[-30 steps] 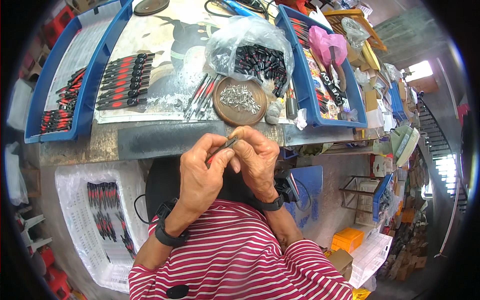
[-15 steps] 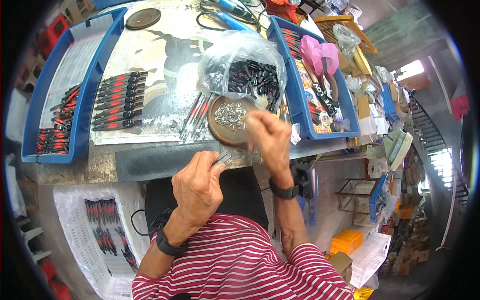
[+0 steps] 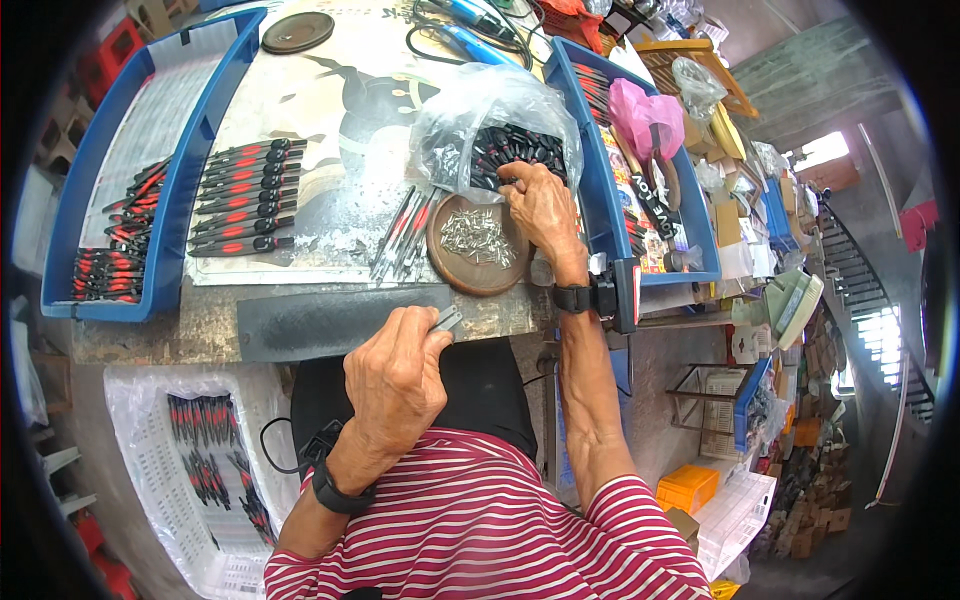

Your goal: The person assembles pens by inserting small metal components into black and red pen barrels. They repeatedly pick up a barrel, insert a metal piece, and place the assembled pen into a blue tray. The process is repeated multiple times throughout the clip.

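Observation:
My left hand is closed, pinching a small flat grey metal blade that juts out past its thumb and finger. My right hand reaches to the mouth of a clear plastic bag. Its thumb and forefinger are a little apart, touching the small black plastic parts heaped inside. Below the bag, a round brown dish holds many small silvery metal pieces. Beside the dish lie several slim metal strips, some with red on them.
Red-and-black handled tools lie in a row on the table. A blue tray stands left, another blue tray right. A dark mat lies along the front edge. A lined white crate stands low at the left.
My right hand has moved up from beside the dish to the black parts in the bag. The left hand keeps its grip on the metal blade, nearly still.

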